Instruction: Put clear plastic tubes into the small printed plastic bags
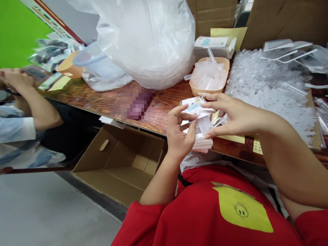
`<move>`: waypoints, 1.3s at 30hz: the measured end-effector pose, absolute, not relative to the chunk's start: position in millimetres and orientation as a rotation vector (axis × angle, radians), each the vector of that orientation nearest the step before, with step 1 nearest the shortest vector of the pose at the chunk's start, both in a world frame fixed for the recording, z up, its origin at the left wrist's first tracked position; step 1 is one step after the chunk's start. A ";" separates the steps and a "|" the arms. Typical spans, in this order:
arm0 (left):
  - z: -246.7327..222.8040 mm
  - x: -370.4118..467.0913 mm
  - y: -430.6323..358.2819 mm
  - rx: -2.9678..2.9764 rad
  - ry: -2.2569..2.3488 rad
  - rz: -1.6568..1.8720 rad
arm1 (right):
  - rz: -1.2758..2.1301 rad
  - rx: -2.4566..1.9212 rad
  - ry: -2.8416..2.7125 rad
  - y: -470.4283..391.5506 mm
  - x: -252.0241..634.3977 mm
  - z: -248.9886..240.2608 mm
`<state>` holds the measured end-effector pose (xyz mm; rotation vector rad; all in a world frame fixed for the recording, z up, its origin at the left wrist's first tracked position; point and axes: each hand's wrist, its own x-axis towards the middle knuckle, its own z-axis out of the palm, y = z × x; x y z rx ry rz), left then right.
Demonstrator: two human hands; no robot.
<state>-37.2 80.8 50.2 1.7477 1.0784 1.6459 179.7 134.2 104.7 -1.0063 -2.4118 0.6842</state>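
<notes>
My left hand point(180, 131), fingers bent, pinches a small printed card point(194, 106) with blue and yellow print at its lower edge. From the other side my right hand point(230, 114) reaches in, its thumb on the low end of a whitish translucent plastic piece point(205, 125) and its fingers by the card's upper right edge. Whether the card sits in a see-through sleeve is hard to make out. Below both hands lies a stack of pale cards or packets point(202, 145) at the table edge. Just beyond stands an orange tub point(208, 91) of translucent plastic pieces.
A large heap of translucent plastic parts point(266, 92) covers the right side. Packaged cards point(214, 48) and a big white plastic bag point(151, 44) stand behind. An open cardboard box point(123, 164) sits below the table. At left, a co-worker's arm point(43, 106) shows.
</notes>
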 end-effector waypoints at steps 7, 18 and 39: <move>45.6 -37.8 72.0 1.785 0.983 1.608 | 1.196 -1.168 -1.976 140.6 157.0 94.5; 45.9 -51.6 72.0 1.730 0.902 1.594 | 0.897 -0.957 -1.926 132.2 144.1 69.2; 75.7 -55.4 63.2 1.939 0.946 1.717 | 0.429 -0.882 -1.910 111.3 212.7 155.9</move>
